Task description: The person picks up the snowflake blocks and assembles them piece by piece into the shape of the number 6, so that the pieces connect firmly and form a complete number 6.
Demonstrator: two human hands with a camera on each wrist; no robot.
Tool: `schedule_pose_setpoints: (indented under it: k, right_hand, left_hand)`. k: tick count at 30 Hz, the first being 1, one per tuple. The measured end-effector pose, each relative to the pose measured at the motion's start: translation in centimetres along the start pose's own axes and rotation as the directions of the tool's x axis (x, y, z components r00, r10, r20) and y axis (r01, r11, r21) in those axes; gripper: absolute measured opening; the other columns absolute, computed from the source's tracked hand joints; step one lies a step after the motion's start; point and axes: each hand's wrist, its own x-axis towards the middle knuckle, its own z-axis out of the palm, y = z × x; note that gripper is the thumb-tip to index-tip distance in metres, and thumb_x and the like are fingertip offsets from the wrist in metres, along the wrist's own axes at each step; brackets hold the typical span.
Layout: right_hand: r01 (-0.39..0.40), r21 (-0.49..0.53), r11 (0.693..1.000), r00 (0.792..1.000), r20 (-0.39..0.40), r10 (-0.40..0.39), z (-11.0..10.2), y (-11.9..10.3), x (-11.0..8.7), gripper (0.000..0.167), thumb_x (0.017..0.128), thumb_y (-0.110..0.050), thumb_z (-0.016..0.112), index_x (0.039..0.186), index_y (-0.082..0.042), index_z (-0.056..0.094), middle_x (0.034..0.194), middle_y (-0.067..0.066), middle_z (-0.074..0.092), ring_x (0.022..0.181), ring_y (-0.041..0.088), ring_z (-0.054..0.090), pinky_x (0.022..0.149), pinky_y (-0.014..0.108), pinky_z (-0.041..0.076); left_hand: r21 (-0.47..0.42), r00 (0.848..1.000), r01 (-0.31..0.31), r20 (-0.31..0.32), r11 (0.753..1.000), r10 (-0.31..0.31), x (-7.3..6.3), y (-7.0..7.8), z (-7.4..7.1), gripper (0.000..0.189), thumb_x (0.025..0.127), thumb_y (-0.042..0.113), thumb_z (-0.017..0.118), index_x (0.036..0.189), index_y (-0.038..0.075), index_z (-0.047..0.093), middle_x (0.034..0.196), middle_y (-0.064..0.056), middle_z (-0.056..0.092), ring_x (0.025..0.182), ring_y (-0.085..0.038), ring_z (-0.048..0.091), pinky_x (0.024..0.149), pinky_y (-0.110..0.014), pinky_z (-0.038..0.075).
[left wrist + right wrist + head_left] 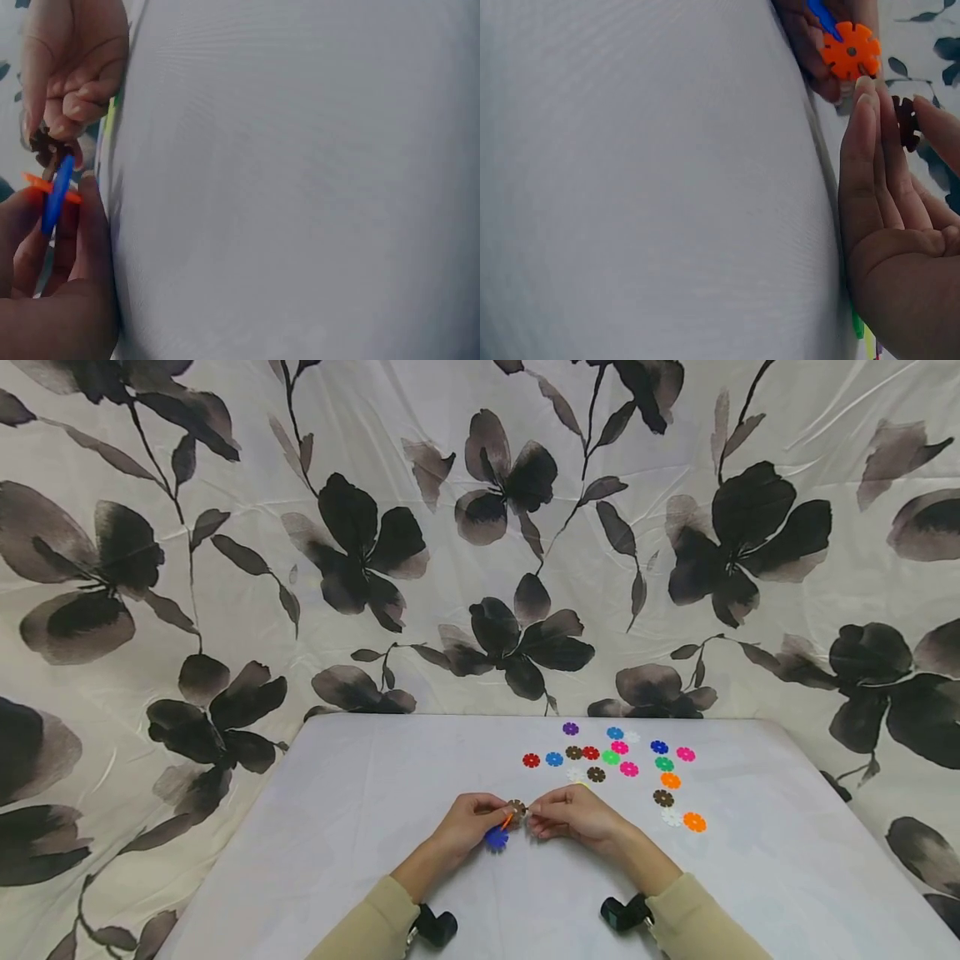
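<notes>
Just above the white table, my left hand holds a small joined piece of notched plastic discs. In it a blue disc is slotted crosswise to an orange disc, which my left thumb and fingers pinch. My right hand pinches a brown disc between thumb and fingers, close to the orange one. In the left wrist view the brown disc appears right at the joined piece; whether they are slotted together I cannot tell. A pale edge shows by the right fingertips, too small to make out.
Beyond the hands, several loose notched discs lie flat on the white table, among them a red disc and a purple disc. Further right lie more, such as an orange disc. A floral cloth hangs behind the table.
</notes>
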Motion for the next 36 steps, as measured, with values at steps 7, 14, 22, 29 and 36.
schedule_pose_setpoints:
  k: [7, 14, 22, 29, 36]
  right_hand:
    - [-0.001, -0.020, 1.000, 1.000, 0.019, 0.001, -0.4, -0.6, -0.1, 0.028, 0.100, -0.010, 0.065, 0.115, 0.012, 0.070, 0.107, 0.023, 0.074, 0.091, 0.023, 0.073, 0.086, 0.038, 0.059]
    - [-0.015, -0.042, 0.999, 1.000, 0.002, 0.016, -0.5, -0.7, -0.1, 0.027, 0.099, -0.012, 0.068, 0.116, 0.008, 0.072, 0.103, 0.017, 0.075, 0.087, 0.019, 0.069, 0.083, 0.035, 0.060]
    - [-0.017, -0.079, 0.997, 0.998, 0.061, 0.022, -0.5, -1.0, 0.0, 0.028, 0.101, -0.013, 0.065, 0.116, 0.010, 0.071, 0.098, 0.012, 0.076, 0.085, 0.017, 0.069, 0.083, 0.035, 0.060]
    - [-0.017, -0.074, 0.997, 0.995, 0.101, 0.024, -0.3, -1.1, 0.3, 0.027, 0.100, -0.007, 0.064, 0.115, 0.015, 0.069, 0.099, 0.016, 0.075, 0.086, 0.021, 0.071, 0.084, 0.037, 0.060]
    - [-0.037, -0.043, 0.998, 0.993, 0.107, 0.042, -0.1, -1.1, 0.4, 0.027, 0.100, -0.006, 0.064, 0.115, 0.017, 0.067, 0.099, 0.018, 0.074, 0.085, 0.022, 0.070, 0.083, 0.036, 0.059]
  left_hand:
    - [0.092, 1.000, 0.002, -0.004, 0.996, -0.002, 0.0, 0.7, -0.1, 0.019, 0.096, 0.014, 0.073, 0.102, -0.003, 0.077, 0.098, -0.007, 0.075, 0.086, -0.011, 0.064, 0.076, -0.024, 0.052]
    - [0.018, 0.996, 0.034, 0.077, 0.999, -0.035, 0.0, 0.5, -0.2, 0.017, 0.094, 0.007, 0.073, 0.104, -0.007, 0.074, 0.099, -0.009, 0.076, 0.085, -0.011, 0.068, 0.078, -0.027, 0.058]
    - [0.003, 0.990, 0.102, 0.097, 0.995, -0.102, 0.0, 0.3, -0.8, 0.021, 0.093, 0.010, 0.076, 0.106, -0.006, 0.076, 0.096, -0.009, 0.076, 0.083, -0.012, 0.070, 0.079, -0.029, 0.059]
    - [-0.003, 0.984, 0.126, 0.123, 0.992, -0.125, 0.2, 0.3, -1.0, 0.020, 0.092, 0.009, 0.076, 0.105, -0.007, 0.076, 0.092, -0.009, 0.077, 0.077, -0.011, 0.069, 0.075, -0.027, 0.058]
    - [-0.011, 0.986, 0.116, 0.120, 0.993, -0.114, 0.2, 0.1, -0.9, 0.019, 0.093, 0.008, 0.076, 0.104, -0.008, 0.076, 0.089, -0.007, 0.076, 0.075, -0.011, 0.067, 0.073, -0.026, 0.057]
